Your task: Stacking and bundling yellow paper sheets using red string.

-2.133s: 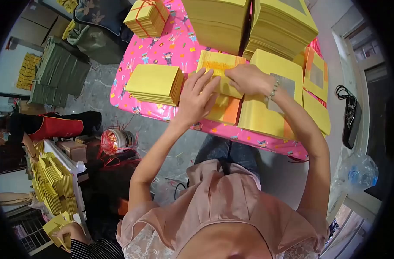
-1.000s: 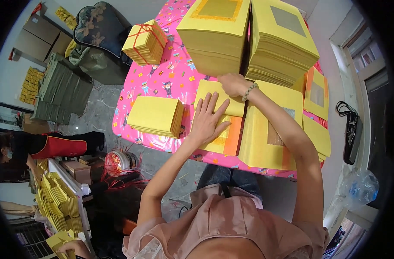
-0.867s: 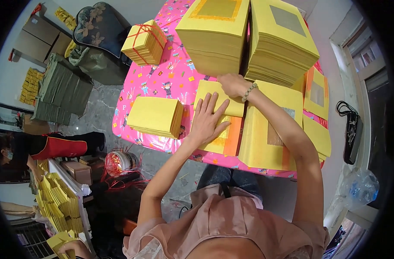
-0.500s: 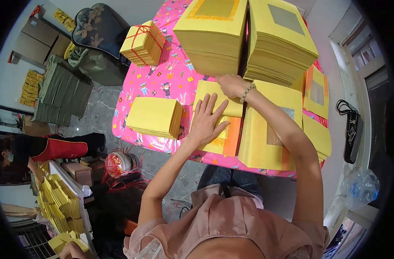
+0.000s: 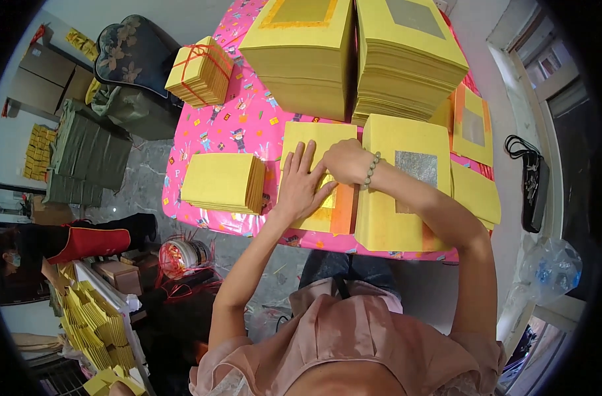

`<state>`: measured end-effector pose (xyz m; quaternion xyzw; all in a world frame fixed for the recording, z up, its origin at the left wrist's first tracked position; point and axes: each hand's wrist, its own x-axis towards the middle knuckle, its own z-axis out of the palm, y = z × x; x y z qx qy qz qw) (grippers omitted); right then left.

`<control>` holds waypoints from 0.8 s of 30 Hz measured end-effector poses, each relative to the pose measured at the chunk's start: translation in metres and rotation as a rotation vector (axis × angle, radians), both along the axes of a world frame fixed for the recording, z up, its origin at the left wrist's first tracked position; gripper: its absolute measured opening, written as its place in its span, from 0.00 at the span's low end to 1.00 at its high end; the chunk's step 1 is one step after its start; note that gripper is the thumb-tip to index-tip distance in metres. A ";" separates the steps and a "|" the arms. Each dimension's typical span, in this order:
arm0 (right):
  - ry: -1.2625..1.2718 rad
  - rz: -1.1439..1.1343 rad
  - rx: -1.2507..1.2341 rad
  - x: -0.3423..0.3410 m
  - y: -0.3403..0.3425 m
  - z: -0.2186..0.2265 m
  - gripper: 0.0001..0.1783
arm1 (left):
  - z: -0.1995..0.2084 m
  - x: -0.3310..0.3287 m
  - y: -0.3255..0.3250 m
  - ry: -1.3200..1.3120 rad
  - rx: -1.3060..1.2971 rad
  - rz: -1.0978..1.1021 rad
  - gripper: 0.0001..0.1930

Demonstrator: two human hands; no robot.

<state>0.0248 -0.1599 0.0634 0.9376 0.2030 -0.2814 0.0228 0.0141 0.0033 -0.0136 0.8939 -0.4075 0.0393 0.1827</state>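
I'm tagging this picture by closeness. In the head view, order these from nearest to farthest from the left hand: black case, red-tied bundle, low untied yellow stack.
From the left hand, flat on yellow paper:
1. Low untied yellow stack: just left.
2. Red-tied bundle: upper left.
3. Black case: far right.
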 end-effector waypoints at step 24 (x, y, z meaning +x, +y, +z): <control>0.251 -0.078 0.112 0.015 -0.002 -0.002 0.31 | -0.007 0.002 0.004 -0.039 0.034 -0.009 0.33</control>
